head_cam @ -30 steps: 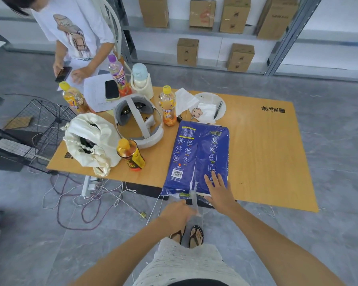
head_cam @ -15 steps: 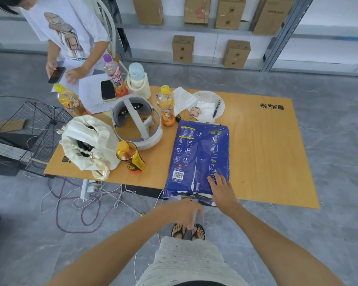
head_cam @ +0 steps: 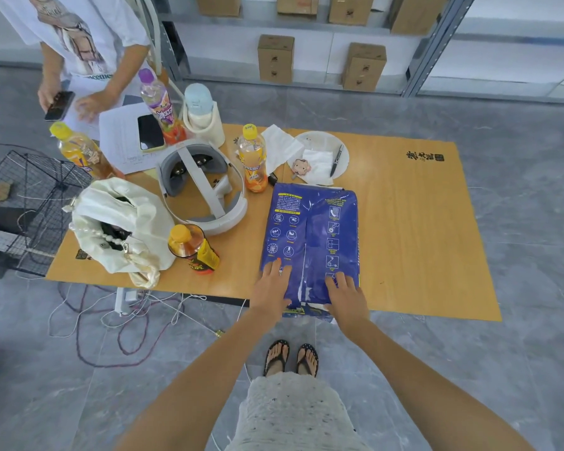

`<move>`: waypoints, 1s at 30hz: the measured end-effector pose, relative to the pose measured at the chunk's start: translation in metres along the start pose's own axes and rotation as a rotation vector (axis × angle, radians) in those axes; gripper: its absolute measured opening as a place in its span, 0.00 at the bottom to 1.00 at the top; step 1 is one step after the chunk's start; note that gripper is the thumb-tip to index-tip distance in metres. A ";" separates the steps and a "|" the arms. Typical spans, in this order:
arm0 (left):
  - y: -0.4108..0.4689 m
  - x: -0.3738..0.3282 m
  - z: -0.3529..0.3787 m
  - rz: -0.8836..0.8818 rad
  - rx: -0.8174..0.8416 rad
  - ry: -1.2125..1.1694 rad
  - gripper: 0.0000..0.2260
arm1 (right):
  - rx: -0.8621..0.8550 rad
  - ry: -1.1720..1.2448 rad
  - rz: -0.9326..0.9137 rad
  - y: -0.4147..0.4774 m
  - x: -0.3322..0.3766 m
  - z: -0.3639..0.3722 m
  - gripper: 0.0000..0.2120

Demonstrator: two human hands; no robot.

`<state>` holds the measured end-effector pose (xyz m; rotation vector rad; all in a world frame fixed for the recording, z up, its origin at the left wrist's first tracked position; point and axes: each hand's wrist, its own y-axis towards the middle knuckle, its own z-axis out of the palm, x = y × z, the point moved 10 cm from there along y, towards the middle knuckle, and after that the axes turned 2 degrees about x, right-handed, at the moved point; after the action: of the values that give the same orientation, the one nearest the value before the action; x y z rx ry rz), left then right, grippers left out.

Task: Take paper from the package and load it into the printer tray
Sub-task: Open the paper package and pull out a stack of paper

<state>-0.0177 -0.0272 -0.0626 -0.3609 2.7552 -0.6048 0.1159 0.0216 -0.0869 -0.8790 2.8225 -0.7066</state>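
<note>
A blue paper package [head_cam: 313, 236] lies flat on the low wooden table [head_cam: 417, 242], its near end over the table's front edge. The wrapper is torn along the middle seam near me, and white shows through. My left hand [head_cam: 271, 288] rests palm down on the package's near left corner with fingers spread. On the near right corner lies my right hand [head_cam: 345, 294], also flat with fingers apart. Neither hand grips anything. No printer is in view.
Left of the package stand several drink bottles [head_cam: 194, 247], a white headset [head_cam: 205, 190], a cream bag [head_cam: 121, 222] and a white plate [head_cam: 319, 154]. Another person [head_cam: 79, 43] stands at the far left holding a phone. Cables [head_cam: 127, 323] lie on the floor.
My left hand was below the table's edge at the package's torn end; it has come up and now lies flat on the near left corner. My right hand stayed on the package.
</note>
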 end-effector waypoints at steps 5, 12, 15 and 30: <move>0.010 0.004 0.008 0.041 0.007 0.073 0.25 | 0.031 0.047 -0.052 -0.002 -0.005 0.000 0.22; -0.002 0.021 -0.007 0.035 -0.145 -0.298 0.10 | -0.103 0.232 -0.002 -0.011 -0.017 -0.008 0.11; -0.006 0.038 -0.013 -0.097 -0.234 -0.548 0.09 | -0.242 0.362 0.065 -0.018 -0.026 -0.019 0.07; -0.013 0.097 0.004 -0.726 -0.285 -0.928 0.14 | -0.440 1.248 0.678 -0.045 -0.097 -0.007 0.05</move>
<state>-0.1039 -0.0696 -0.0829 -1.3383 1.7503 -0.1004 0.2179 0.0460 -0.0641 0.9176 3.9800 -0.6276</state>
